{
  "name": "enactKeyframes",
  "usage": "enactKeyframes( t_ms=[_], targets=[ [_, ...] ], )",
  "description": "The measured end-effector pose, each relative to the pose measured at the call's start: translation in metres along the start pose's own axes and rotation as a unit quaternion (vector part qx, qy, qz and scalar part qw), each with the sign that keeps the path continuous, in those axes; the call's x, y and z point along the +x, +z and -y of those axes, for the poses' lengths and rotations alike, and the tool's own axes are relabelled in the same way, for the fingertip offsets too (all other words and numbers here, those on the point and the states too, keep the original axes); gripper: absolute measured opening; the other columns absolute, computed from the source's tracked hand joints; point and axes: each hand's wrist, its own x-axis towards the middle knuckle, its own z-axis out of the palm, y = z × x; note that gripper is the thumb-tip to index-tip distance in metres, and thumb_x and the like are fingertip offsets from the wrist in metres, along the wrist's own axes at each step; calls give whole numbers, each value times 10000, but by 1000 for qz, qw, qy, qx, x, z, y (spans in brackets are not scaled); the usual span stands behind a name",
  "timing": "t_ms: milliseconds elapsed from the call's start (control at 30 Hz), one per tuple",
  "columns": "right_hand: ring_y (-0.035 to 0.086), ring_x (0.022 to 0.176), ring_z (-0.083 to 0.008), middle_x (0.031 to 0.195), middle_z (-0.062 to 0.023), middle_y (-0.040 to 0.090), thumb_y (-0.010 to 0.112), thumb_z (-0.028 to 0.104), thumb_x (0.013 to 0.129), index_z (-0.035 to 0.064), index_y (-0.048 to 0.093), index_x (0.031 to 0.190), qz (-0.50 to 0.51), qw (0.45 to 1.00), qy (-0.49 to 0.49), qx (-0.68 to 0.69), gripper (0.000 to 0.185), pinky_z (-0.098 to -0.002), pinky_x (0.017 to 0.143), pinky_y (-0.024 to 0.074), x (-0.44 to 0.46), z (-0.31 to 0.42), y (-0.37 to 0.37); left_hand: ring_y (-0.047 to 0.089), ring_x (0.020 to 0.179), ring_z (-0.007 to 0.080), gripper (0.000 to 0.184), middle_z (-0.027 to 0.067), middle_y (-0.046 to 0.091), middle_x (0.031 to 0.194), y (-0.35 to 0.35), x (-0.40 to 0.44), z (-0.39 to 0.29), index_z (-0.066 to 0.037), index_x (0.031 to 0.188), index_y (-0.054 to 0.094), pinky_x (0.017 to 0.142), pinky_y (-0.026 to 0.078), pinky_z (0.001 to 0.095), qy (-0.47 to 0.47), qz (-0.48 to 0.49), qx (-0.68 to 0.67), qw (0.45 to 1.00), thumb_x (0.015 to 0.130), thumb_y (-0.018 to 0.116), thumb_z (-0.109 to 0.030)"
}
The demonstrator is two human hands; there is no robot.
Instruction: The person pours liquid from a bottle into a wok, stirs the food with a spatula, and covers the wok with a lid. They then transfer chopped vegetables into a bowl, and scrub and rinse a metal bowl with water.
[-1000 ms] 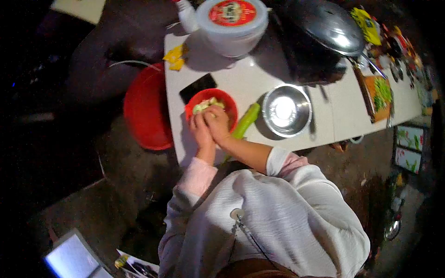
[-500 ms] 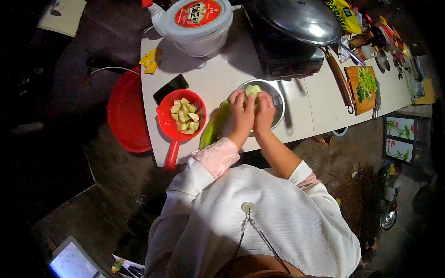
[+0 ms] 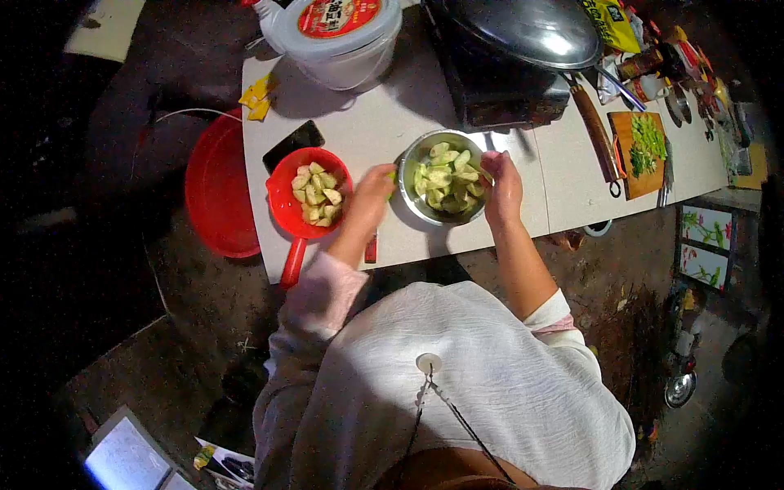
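My left hand (image 3: 372, 198) is closed and slightly blurred between the two vessels, with the green end of a long vegetable (image 3: 392, 175) showing at its fingertips. To its left, a red handled bowl (image 3: 276, 206) holds pale green cut chunks (image 3: 317, 194). A metal bowl (image 3: 406, 204) on the right contains more cut pieces (image 3: 445, 178). My right hand (image 3: 503, 189) has curled fingers at that bowl's right rim, over a dark narrow object; what the fingers grip is hidden.
A black phone (image 3: 294, 145) lies behind the red bowl. Farther back are a lidded tub (image 3: 347, 57) and a large pan lid (image 3: 531, 37). A cleaver-like tool (image 3: 596, 135) and a board (image 3: 636, 184) with chopped greens are at right. A red basin (image 3: 216, 192) stands left.
My hands have parted from above the metal bowl: the left moved left to the long vegetable, the right moved to the bowl's right side. The pieces in the metal bowl are now uncovered.
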Motion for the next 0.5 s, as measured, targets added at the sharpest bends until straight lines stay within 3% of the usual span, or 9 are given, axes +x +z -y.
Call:
enactKeyframes(
  t_ms=[100, 167, 233, 300, 333, 367, 433, 467, 500],
  targets=[
    [478, 879, -126, 892, -17, 542, 428, 359, 862, 96, 544, 909, 113, 991, -25, -61, 291, -312, 785, 383, -14, -4, 30, 511, 974, 189, 283, 113, 538, 1058, -68, -6, 2, -9, 1099, 487, 834, 403, 288, 32, -94, -16, 995, 842, 427, -113],
    [518, 820, -124, 886, -28, 560, 456, 261, 865, 67, 568, 923, 228, 964, 8, -134, 232, -281, 726, 438, -31, -15, 68, 484, 960, 146, 373, 86, 489, 1105, -117, 1, 34, -23, 1175, 421, 788, 407, 253, 18, -137, -20, 990, 829, 463, -154],
    [568, 796, -166, 907, -107, 590, 504, 189, 840, 14, 566, 967, 352, 892, -25, -282, 225, -273, 695, 454, -38, -42, 111, 509, 950, 181, 345, 112, 493, 1101, -135, -4, 27, -28, 1173, 409, 802, 423, 281, -30, -190, -20, 981, 841, 422, -121],
    [556, 892, -319, 968, -191, 563, 533, 95, 767, 21, 544, 1055, 415, 768, -199, -445, 298, -358, 781, 444, -42, -70, 158, 499, 1017, 261, 404, 155, 475, 1139, -161, 7, 48, -19, 1181, 386, 836, 421, 347, -42, -147, 153, 976, 793, 474, -92],
    [515, 985, -312, 1064, -143, 533, 557, 117, 760, 46, 502, 1118, 442, 700, -225, -513, 369, -339, 808, 444, -34, -96, 177, 432, 1084, 322, 513, 213, 412, 1190, -168, 14, 63, 1, 1218, 340, 898, 372, 367, -29, -116, 236, 964, 744, 515, -88],
    [515, 985, -312, 1064, -143, 533, 557, 117, 760, 46, 502, 1118, 446, 697, -226, -514, 369, -339, 808, 444, -32, -108, 198, 364, 1150, 383, 627, 271, 348, 1241, -170, 19, 72, 22, 1255, 294, 960, 324, 387, -14, -82, 317, 945, 695, 557, -83],
    [458, 1068, -305, 1138, -120, 477, 588, 145, 734, 119, 446, 1200, 415, 583, -252, -652, 487, -383, 825, 441, -32, -126, 232, 326, 1189, 370, 880, 279, 201, 1331, -157, 13, 64, 27, 1324, 133, 983, 308, 382, -47, -57, 451, 889, 617, 648, -71],
    [458, 1068, -305, 1138, -120, 477, 588, 145, 734, 119, 446, 1200, 415, 581, -252, -653, 487, -383, 825, 441, -27, -132, 239, 334, 1190, 352, 861, 263, 192, 1342, -149, 8, 55, 17, 1329, 128, 974, 322, 375, -80, -32, 522, 849, 644, 638, -89],
    [432, 1095, -303, 1173, -111, 441, 590, 165, 739, 160, 415, 1228, 424, 505, -284, -697, 519, -412, 831, 435, -23, -137, 247, 343, 1192, 335, 841, 248, 183, 1354, -144, 7, 52, 7, 1334, 122, 964, 336, 369, -112, -7, 587, 801, 671, 628, -106]
  ],
)
